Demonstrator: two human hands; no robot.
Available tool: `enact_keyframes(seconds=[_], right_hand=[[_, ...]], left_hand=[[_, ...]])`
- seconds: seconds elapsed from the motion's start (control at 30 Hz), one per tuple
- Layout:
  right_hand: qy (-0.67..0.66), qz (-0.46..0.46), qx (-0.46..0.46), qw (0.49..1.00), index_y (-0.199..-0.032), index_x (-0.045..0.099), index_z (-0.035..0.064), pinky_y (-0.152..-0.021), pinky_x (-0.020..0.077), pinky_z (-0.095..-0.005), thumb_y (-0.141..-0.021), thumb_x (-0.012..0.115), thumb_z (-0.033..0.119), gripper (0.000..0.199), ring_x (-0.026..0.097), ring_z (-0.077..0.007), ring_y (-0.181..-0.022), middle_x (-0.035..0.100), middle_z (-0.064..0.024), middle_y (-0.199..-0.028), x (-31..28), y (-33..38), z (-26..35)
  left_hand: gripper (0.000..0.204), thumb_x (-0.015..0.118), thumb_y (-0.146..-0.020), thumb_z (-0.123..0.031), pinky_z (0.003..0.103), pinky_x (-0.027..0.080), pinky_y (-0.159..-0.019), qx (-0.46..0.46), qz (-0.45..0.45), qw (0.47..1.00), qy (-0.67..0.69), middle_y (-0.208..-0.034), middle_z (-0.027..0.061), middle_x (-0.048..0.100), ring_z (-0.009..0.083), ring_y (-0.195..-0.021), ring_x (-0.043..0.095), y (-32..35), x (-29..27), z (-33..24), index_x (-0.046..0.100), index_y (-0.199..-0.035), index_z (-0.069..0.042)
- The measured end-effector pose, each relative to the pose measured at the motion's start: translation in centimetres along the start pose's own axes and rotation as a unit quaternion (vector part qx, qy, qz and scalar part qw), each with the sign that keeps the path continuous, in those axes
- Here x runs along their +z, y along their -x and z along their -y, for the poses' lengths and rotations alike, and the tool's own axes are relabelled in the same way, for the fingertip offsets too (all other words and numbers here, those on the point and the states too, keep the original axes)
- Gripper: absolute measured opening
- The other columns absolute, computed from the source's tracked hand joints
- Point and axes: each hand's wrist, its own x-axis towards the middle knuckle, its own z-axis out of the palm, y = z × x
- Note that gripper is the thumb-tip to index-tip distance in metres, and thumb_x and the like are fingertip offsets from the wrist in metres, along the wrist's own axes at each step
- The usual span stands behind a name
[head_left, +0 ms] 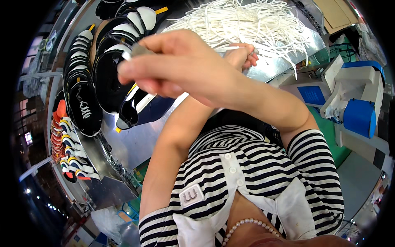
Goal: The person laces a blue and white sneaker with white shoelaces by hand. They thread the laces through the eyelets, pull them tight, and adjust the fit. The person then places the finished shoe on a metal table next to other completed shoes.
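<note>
My right hand (173, 68) is crossed over my left forearm, above the black shoes, and blurred by motion. Thumb and fingers pinch a small grey-and-white thing (140, 51) whose kind I cannot make out. My left hand (243, 57) is at the near edge of a heap of white shoelaces (251, 22), its fingers curled closed. A white lace (225, 49) runs into that hand. Below my right hand stands a black shoe (131, 113) with white and yellow parts; my hand and arm cover some of it.
Rows of black shoes (84, 105) with white tongues line the left of the metal table (127, 144). Orange-and-white shoe parts (72, 150) are stacked beyond its left edge. A white-and-blue machine (358, 111) stands at the right. A cardboard piece (335, 16) lies far right.
</note>
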Motion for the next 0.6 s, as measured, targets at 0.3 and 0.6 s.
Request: enact_keyframes(seconds=[0.3,0.6], right_hand=[[0.033,0.138,-0.059,0.988,-0.074,0.072,0.0022,-0.042,0.0365,-0.0235,-0.078,0.072,0.012,0.010,0.051,-0.0059,-0.050,0.064,-0.0022,-0.064,8.7,-5.3,0.8],[0.316,0.002,0.062,0.947,-0.103,0.071,0.0037,-0.050,0.0229,-0.0212,-0.089,0.069,0.028,0.028,0.032,-0.0014,-0.055,0.042,0.0093,-0.062,-4.5,-1.3,0.1]], left_hand=[[0.023,0.051,-0.098,-0.017,0.031,0.045,-0.048,-0.025,-0.078,0.991,-0.109,-0.073,0.0109,0.065,0.0139,-0.053,0.055,-3.7,1.1,-0.3,0.062,-0.090,0.001],[0.030,0.058,-0.088,-0.007,0.039,0.055,-0.072,0.172,0.059,0.794,-0.580,-0.093,0.0154,0.072,0.0328,-0.082,0.070,19.3,-6.8,0.5,0.062,-0.118,-0.007]])
